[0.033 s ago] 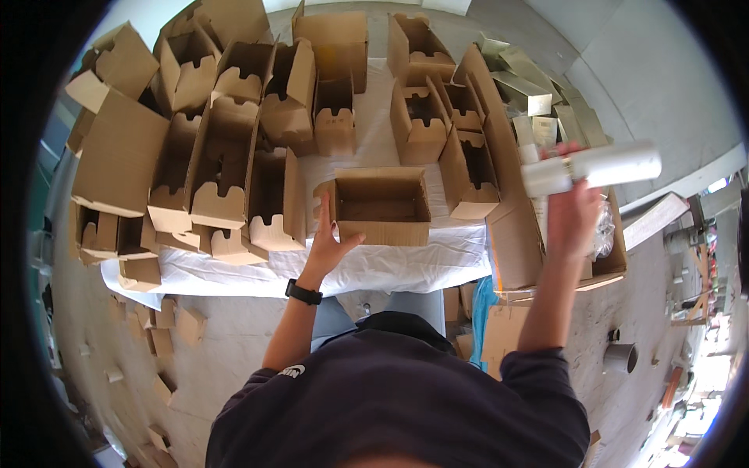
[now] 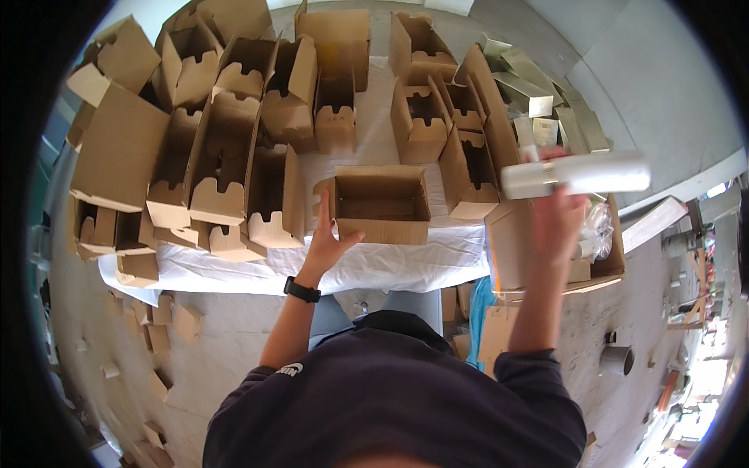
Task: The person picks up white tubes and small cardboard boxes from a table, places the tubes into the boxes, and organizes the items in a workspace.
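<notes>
An open brown cardboard box (image 2: 382,232) stands on the white-covered table in front of me, and no contents show in it. My left hand (image 2: 331,246) lies spread against its left end, thumb stretched along the near wall and fingers up beside the end flap. To the right, my right hand (image 2: 558,207) is closed round a long white package (image 2: 601,173), which I hold almost level. A narrow gold-coloured band marks it near my fingers. It hangs above a large carton (image 2: 511,234) whose contents include pale boxes (image 2: 577,129) and clear plastic wrap (image 2: 599,230).
Several tall open cardboard boxes (image 2: 218,201) crowd the table's left side. A few more (image 2: 472,209) stand between my box and the large carton. White cloth (image 2: 374,269) covers the table. Small boxes (image 2: 187,321) lie on the floor at left; a grey bucket (image 2: 616,359) stands at right.
My right hand has moved a little to the left with the white package, closer to the open box. My left hand and the box stay where they were.
</notes>
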Motion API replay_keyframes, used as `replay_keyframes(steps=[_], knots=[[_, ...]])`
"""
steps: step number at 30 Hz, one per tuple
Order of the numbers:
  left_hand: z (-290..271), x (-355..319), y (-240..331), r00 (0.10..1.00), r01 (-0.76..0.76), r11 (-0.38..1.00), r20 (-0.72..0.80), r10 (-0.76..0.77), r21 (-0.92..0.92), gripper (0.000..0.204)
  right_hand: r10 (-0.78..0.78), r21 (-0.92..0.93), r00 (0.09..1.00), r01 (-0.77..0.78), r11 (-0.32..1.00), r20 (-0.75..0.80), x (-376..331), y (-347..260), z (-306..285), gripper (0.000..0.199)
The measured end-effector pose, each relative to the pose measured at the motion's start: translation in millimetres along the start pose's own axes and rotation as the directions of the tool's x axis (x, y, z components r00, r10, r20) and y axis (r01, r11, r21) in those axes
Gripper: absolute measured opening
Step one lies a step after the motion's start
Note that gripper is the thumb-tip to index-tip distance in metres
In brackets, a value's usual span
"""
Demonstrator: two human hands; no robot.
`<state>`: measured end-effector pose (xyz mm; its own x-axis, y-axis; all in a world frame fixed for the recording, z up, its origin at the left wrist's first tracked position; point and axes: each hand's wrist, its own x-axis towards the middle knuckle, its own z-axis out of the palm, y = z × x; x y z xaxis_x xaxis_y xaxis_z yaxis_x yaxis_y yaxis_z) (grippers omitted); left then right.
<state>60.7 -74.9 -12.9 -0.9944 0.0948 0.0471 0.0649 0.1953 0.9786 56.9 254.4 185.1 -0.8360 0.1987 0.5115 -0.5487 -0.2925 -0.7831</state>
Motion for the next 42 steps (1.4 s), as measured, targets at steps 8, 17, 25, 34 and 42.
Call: replay_keyframes(steps=[8, 17, 25, 34, 42], knots=[[1, 7, -17, 0.999, -0.044, 0.997, -0.005, 0.043, -0.061, 0.117, 0.323, -0.034, 0.916, -0.324, 0.945, 0.237, -66, 118, 60, 0.053], [1, 6, -18, 0.999, -0.040, 0.996, -0.003, 0.040, -0.079, 0.117, 0.311, -0.656, 0.880, 0.001, 0.754, 0.360, -54, 122, 68, 0.050], [1, 6, -21, 0.999, -0.036, 0.996, -0.002, 0.036, -0.079, 0.116, 0.273, -0.814, 0.825, 0.329, 0.479, 0.495, -44, 133, 51, 0.052], [0, 3, -12, 1.000, -0.021, 0.999, 0.000, 0.021, -0.038, 0.115, 0.476, -0.815, 0.663, 0.496, 0.300, 0.578, -46, 166, 55, 0.049], [1, 5, -9, 1.000, -0.028, 0.996, 0.011, 0.029, -0.085, 0.114, 0.256, -0.791, 0.794, 0.401, 0.461, 0.552, -48, 156, 53, 0.046]])
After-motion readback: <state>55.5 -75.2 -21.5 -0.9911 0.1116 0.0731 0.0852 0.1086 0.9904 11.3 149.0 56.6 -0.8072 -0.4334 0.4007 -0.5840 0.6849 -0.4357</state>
